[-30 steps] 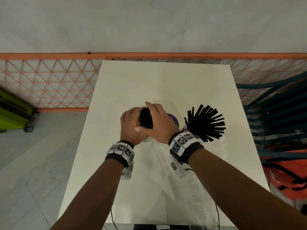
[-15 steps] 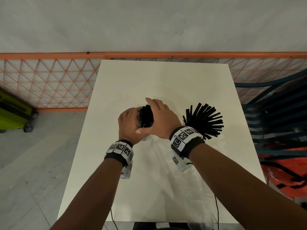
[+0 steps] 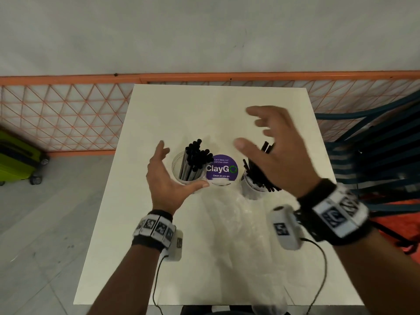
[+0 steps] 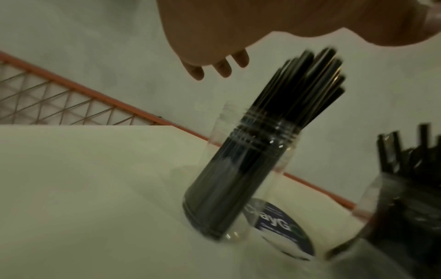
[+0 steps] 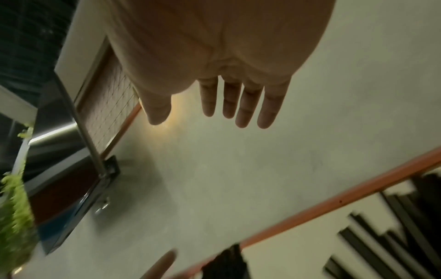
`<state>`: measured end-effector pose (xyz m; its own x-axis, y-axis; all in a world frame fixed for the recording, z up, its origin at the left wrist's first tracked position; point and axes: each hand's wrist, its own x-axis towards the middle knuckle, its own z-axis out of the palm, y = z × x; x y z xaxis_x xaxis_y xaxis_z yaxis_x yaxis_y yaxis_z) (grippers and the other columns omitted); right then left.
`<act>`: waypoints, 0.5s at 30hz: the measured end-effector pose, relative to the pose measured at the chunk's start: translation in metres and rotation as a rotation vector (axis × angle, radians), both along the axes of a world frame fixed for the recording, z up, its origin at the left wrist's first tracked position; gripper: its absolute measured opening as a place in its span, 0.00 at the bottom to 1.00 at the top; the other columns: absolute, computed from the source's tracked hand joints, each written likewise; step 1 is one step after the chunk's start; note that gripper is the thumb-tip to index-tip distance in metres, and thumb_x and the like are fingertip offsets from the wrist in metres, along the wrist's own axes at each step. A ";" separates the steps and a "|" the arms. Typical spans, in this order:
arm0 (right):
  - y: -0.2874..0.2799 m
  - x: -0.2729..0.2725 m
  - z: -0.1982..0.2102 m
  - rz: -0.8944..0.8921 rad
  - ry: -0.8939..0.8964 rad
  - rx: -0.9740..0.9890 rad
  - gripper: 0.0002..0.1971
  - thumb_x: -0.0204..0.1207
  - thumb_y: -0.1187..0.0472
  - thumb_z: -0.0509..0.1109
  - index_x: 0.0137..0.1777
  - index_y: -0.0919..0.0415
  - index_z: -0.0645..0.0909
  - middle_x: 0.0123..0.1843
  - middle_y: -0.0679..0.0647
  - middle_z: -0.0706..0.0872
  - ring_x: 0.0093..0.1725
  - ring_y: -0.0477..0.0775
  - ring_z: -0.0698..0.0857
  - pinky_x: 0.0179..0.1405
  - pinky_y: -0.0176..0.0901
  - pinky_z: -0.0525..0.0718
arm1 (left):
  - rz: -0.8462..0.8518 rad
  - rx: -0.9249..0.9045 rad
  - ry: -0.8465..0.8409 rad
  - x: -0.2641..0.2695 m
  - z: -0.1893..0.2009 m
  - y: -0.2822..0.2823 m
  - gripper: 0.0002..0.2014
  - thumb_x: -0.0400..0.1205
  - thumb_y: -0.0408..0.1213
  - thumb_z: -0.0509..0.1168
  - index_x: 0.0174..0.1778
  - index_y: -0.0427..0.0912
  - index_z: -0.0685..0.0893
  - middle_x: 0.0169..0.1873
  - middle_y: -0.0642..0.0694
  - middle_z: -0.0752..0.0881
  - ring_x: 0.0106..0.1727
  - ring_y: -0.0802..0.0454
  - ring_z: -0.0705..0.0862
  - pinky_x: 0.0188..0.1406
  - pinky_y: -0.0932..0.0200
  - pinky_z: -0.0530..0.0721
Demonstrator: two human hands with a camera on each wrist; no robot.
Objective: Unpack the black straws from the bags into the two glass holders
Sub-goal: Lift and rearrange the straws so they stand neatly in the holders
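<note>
Head view: the left hand (image 3: 166, 178) is spread, its fingers straight and holding nothing, the thumb just beside the left clear glass holder (image 3: 179, 163) on the white counter (image 3: 159, 110). That holder contains a tight bundle of black straws (image 3: 196, 156) leaning toward a round purple sticker (image 3: 222, 167). The right hand (image 3: 276, 151) hovers, blurred, fingers splayed and empty, above the right clear glass holder (image 3: 251, 187), whose fanned black straws (image 3: 256, 176) it partly hides. A crumpled clear plastic bag (image 3: 241, 223) lies on the counter nearer the person. Left wrist view: the left holder stands upright with the straw bundle (image 4: 274, 141) tilted inside; the left fingers (image 4: 223, 68) are extended, clear of it. Right wrist view: the right fingers (image 5: 248, 102) are straight and grasp nothing. Judgement: both holders appear loaded and the insertion step appears complete. The next move calls for checking the bag for leftover straws; whether any remain cannot be told.
</note>
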<state>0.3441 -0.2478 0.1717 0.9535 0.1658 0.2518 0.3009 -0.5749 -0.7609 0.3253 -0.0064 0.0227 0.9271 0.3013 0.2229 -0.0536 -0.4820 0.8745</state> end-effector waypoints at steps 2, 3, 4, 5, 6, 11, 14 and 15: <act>-0.034 -0.006 0.008 -0.071 -0.020 -0.014 0.25 0.75 0.39 0.71 0.69 0.48 0.76 0.67 0.44 0.77 0.61 0.39 0.81 0.59 0.35 0.79 | 0.050 -0.076 -0.051 -0.021 -0.003 -0.004 0.60 0.50 0.62 0.84 0.77 0.43 0.68 0.68 0.45 0.78 0.67 0.48 0.79 0.68 0.42 0.78; -0.051 -0.009 0.008 -0.106 -0.018 -0.034 0.24 0.75 0.39 0.70 0.67 0.48 0.77 0.66 0.44 0.79 0.60 0.40 0.82 0.59 0.38 0.81 | 0.054 -0.070 -0.056 -0.033 -0.004 -0.008 0.55 0.51 0.62 0.83 0.72 0.43 0.71 0.64 0.46 0.78 0.62 0.48 0.80 0.63 0.43 0.79; -0.066 -0.011 0.007 -0.146 -0.002 -0.052 0.22 0.76 0.39 0.70 0.66 0.47 0.77 0.65 0.44 0.80 0.59 0.41 0.83 0.58 0.42 0.83 | 0.033 -0.054 -0.046 -0.044 -0.003 -0.013 0.50 0.53 0.65 0.82 0.67 0.45 0.74 0.59 0.50 0.79 0.57 0.49 0.80 0.58 0.46 0.80; -0.081 -0.013 0.002 -0.190 0.030 -0.069 0.22 0.76 0.39 0.70 0.65 0.47 0.78 0.64 0.44 0.81 0.58 0.42 0.83 0.58 0.45 0.84 | -0.026 -0.045 -0.024 -0.055 -0.002 -0.020 0.46 0.55 0.69 0.79 0.63 0.47 0.75 0.53 0.53 0.80 0.52 0.51 0.80 0.54 0.51 0.81; -0.094 -0.016 -0.004 -0.228 0.069 -0.090 0.22 0.75 0.39 0.70 0.66 0.47 0.77 0.64 0.44 0.81 0.58 0.43 0.83 0.59 0.47 0.84 | -0.115 -0.039 0.015 -0.063 -0.001 -0.029 0.43 0.56 0.71 0.77 0.61 0.51 0.76 0.50 0.57 0.79 0.49 0.54 0.80 0.50 0.55 0.81; -0.122 -0.031 -0.054 -0.188 0.257 -0.280 0.44 0.64 0.29 0.69 0.78 0.47 0.66 0.75 0.50 0.72 0.68 0.48 0.76 0.68 0.53 0.79 | -0.443 -0.042 0.285 -0.059 -0.003 -0.076 0.55 0.54 0.67 0.81 0.76 0.63 0.64 0.66 0.59 0.77 0.66 0.60 0.78 0.65 0.60 0.77; -0.116 -0.035 -0.078 -0.140 0.294 -0.326 0.53 0.61 0.25 0.70 0.83 0.46 0.55 0.82 0.48 0.62 0.79 0.50 0.66 0.73 0.51 0.72 | -0.455 -0.084 0.391 -0.033 -0.009 -0.095 0.64 0.54 0.65 0.83 0.83 0.60 0.55 0.78 0.56 0.70 0.77 0.59 0.71 0.74 0.54 0.73; -0.113 -0.036 -0.085 -0.146 0.293 -0.313 0.55 0.60 0.25 0.70 0.84 0.46 0.52 0.84 0.48 0.60 0.81 0.50 0.63 0.74 0.50 0.70 | -0.478 -0.061 0.420 -0.024 -0.010 -0.100 0.66 0.54 0.65 0.84 0.84 0.59 0.52 0.81 0.56 0.67 0.79 0.59 0.67 0.77 0.52 0.71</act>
<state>0.3086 -0.3606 0.0870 0.9961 0.0491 -0.0730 -0.0028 -0.8115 -0.5844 0.3012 -0.1063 0.0122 0.9668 -0.1666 -0.1936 0.1032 -0.4384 0.8928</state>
